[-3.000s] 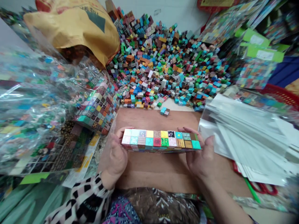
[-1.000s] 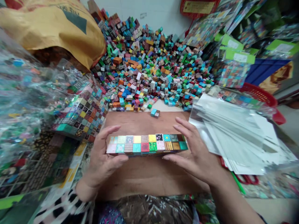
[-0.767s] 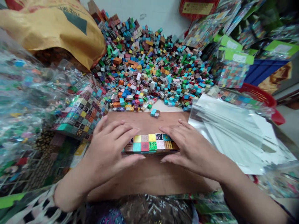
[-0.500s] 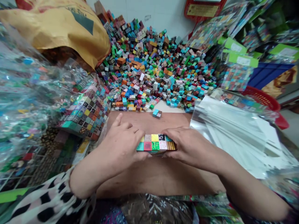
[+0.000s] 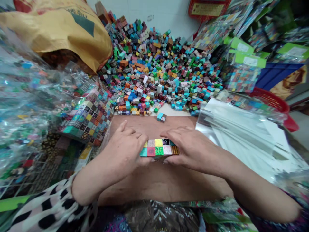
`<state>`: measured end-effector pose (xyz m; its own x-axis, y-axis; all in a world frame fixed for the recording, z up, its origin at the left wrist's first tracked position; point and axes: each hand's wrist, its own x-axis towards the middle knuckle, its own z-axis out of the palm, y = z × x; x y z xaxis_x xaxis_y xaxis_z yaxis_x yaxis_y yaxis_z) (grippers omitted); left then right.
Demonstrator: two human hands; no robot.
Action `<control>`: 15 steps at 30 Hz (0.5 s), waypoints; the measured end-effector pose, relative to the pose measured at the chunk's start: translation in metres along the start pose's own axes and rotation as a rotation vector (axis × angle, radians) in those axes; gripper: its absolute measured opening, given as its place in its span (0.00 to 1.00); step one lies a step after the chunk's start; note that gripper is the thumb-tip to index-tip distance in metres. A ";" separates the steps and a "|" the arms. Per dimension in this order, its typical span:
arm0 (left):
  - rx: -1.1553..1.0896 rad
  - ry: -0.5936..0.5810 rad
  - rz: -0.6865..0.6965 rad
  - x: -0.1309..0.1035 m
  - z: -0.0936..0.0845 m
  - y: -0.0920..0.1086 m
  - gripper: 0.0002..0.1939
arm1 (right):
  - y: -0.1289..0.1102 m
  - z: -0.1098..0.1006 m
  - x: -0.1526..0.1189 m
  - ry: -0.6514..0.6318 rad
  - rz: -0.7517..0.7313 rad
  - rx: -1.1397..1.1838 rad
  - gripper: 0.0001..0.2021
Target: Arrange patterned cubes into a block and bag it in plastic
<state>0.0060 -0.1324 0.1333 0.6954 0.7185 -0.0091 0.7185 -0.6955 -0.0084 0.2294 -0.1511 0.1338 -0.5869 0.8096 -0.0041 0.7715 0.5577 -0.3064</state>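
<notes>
A short block of small patterned cubes (image 5: 159, 150), two rows deep on its top face, is gripped between both hands above the brown board (image 5: 154, 183). My left hand (image 5: 126, 146) pinches its left end, thumb at the near side and fingers at the far side, index finger raised. Around the right end, my right hand (image 5: 189, 145) is closed, thumb in front and fingers behind. Teal, red, green, pink, yellow and black faces show on top. Beyond the hands, a small piece of joined blue and grey cubes (image 5: 161, 117) lies near the board's far edge.
Loose coloured cubes (image 5: 154, 71) are heaped against the wall. At left are a yellow sack (image 5: 72, 32), clear plastic bags (image 5: 36, 93) and a stacked cube block (image 5: 84, 117). White plastic sleeves (image 5: 241, 138), a red basket (image 5: 271, 100) and green-topped packs (image 5: 245, 75) lie at right.
The right-hand fingers have shifted slightly left along the far side of the block. Both hands still hold it; the whole view has moved a little.
</notes>
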 end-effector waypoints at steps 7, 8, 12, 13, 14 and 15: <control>-0.026 0.022 0.001 -0.001 0.003 -0.001 0.15 | -0.007 0.001 0.013 -0.073 0.056 0.076 0.08; -0.029 0.018 -0.003 -0.001 0.003 -0.001 0.14 | -0.007 0.001 0.013 -0.080 0.065 0.080 0.08; -0.045 -0.001 -0.027 -0.003 0.002 -0.001 0.15 | -0.008 0.001 0.012 -0.093 0.074 0.045 0.07; -0.055 -0.001 -0.030 -0.003 0.002 -0.001 0.16 | -0.009 0.001 0.012 -0.087 0.058 0.024 0.07; -0.066 0.000 -0.031 -0.004 0.002 -0.001 0.17 | -0.010 0.000 0.012 -0.076 0.036 0.002 0.08; -0.078 0.001 -0.026 -0.005 0.003 -0.002 0.18 | -0.011 0.000 0.012 -0.066 0.011 -0.018 0.08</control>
<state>0.0016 -0.1346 0.1306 0.6765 0.7364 -0.0091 0.7351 -0.6744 0.0690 0.2136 -0.1473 0.1373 -0.5927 0.8024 -0.0702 0.7819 0.5523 -0.2893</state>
